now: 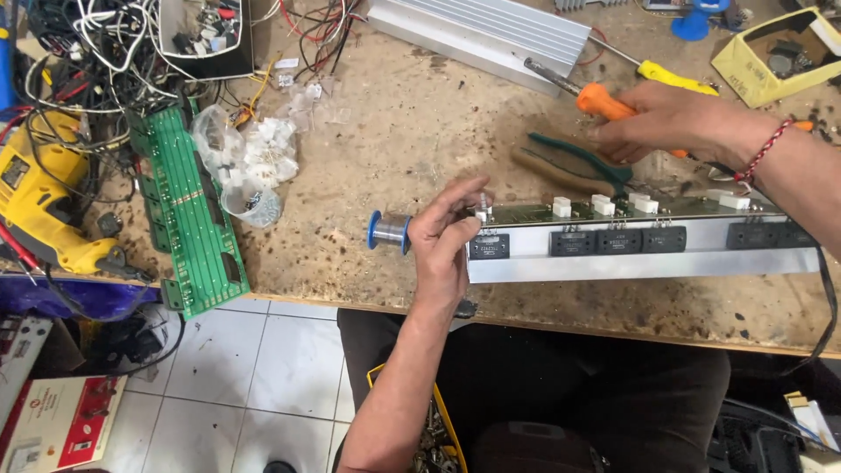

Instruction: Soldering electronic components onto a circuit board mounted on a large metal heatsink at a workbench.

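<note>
One camera sits on the person's head and looks straight down, quite near, at the workbench (394,149) (the floor (254,368) shows below its front edge).

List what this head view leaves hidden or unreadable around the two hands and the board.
- Left hand: its fingers cover the end of the aluminium rail, so the grip there is hidden.
- Right hand: covers part of the orange-handled screwdriver; the grip is unclear.
- Black component markings: too small.
- Solder spool: partly behind the left hand.
</note>
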